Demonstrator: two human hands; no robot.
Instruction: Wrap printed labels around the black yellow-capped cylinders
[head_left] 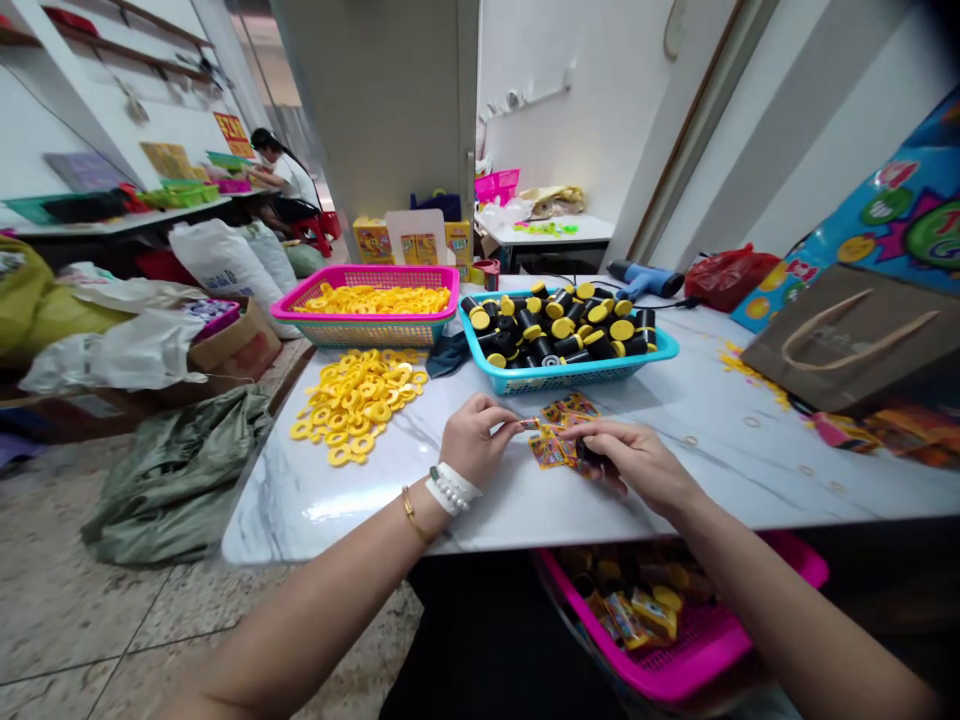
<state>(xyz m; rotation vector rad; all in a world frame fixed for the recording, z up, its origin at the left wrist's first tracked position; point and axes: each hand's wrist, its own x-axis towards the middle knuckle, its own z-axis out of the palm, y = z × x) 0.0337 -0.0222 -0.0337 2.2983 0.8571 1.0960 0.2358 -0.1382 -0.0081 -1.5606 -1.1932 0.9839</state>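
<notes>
My left hand (476, 440), with bracelets at the wrist, pinches the edge of a small printed label (531, 424) between thumb and fingertips. Opposite it, my right hand (637, 462) has its fingers curled around a small black cylinder (589, 453), mostly hidden by the hand. Its index finger reaches toward the label. Beneath both hands lie several colorful printed labels (549, 451) on the marble-patterned table (480, 515). Just behind stands a blue basket (577, 378) heaped with black cylinders with yellow caps (529, 320).
Yellow rings (356, 405) lie piled at left, before a pink basket (364, 275) of yellow pieces. A blue heat gun (645, 280), red bag (727, 278) and brown paper bag (847, 335) stand right. Below the table edge sits another pink basket (645, 675). A person (292, 185) sits far left.
</notes>
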